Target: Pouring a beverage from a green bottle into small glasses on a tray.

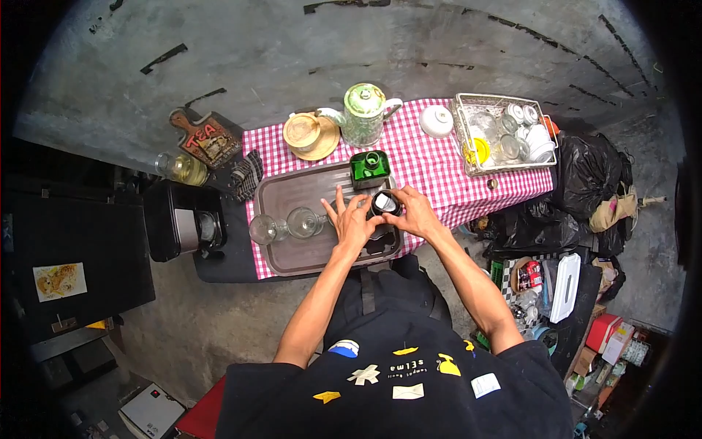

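Observation:
Both hands meet over the right part of a brown serving tray [296, 258]. Between them is a dark round container [385, 203] with something white inside. My left hand [352, 219] touches its left side with thumb and forefinger, the other fingers spread. My right hand [414, 213] grips its right rim. Just behind the container stands an open green glass bottle [369, 169]. Two clear footed glasses, one at the tray's left edge [264, 229] and one nearer the hands [302, 222], lean or lie on the tray; another glass is partly hidden behind my left hand.
Behind the tray stand a green enamel pot [364, 118], a wooden cup [301, 131] on a wooden saucer and an upturned white bowl [436, 121]. A wire basket [466, 164] of glasses and cups is at the right. A black coffee machine [170, 219] stands left.

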Demonstrator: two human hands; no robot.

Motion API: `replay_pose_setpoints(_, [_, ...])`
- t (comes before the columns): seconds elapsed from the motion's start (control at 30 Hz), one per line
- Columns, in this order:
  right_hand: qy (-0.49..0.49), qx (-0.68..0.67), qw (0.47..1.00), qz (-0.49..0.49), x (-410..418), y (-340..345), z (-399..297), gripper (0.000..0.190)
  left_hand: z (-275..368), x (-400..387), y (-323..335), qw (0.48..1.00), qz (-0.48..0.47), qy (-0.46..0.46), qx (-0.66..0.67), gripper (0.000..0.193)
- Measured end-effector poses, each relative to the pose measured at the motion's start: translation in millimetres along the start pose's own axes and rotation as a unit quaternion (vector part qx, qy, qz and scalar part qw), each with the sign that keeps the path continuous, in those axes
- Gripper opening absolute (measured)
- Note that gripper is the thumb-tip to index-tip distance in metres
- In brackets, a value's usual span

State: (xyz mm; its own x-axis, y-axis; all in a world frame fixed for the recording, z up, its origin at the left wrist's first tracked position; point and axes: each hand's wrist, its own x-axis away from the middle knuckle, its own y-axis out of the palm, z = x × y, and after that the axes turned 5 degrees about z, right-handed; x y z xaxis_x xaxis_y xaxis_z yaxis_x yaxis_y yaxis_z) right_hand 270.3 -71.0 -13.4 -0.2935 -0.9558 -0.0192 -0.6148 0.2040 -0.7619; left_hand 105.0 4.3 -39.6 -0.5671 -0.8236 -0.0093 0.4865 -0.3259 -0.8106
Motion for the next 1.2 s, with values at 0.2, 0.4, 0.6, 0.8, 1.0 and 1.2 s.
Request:
replay_pose_setpoints(0.2, [0.004, 0.0, 1.0, -0.003, -0.4, -0.1, -0.1, 0.057, -0.6, 0.2, 0.2, 1.0, 0.004, 0.001, 0.007, 0.054])
replay_pose_setpoints(0.4, [-0.002, 0.001, 1.0, 0.006, -0.7, 0.4, 0.3, 0.056, -2.1, 0.0, 1.7, 1.0, 0.006, 0.006, 0.003, 0.055])
replay_pose_setpoints(0.6, [0.005, -0.005, 1.0, 0.004, -1.1, 0.0, -0.1, 0.056, -0.7, -0.2, 0.4, 1.0, 0.0, 0.004, -0.001, 0.055])
replay_pose_setpoints(0.8, [-0.001, -0.003, 1.0, 0.003, -1.7, 0.1, -0.6, 0.055, -2.5, 0.0, 1.9, 1.0, 0.002, 0.004, -0.003, 0.055])
replay_pose_setpoints(1.0, [0.01, 0.005, 1.0, -0.01, -2.8, -1.3, -1.5, 0.055, -3.5, 0.2, 3.1, 1.0, 0.01, 0.008, 0.002, 0.054])
replay_pose_setpoints(1.2, [0.011, 0.008, 1.0, -0.017, -3.6, -2.8, -3.0, 0.055, -1.7, 0.3, 2.2, 1.0, 0.011, 0.005, 0.006, 0.054])
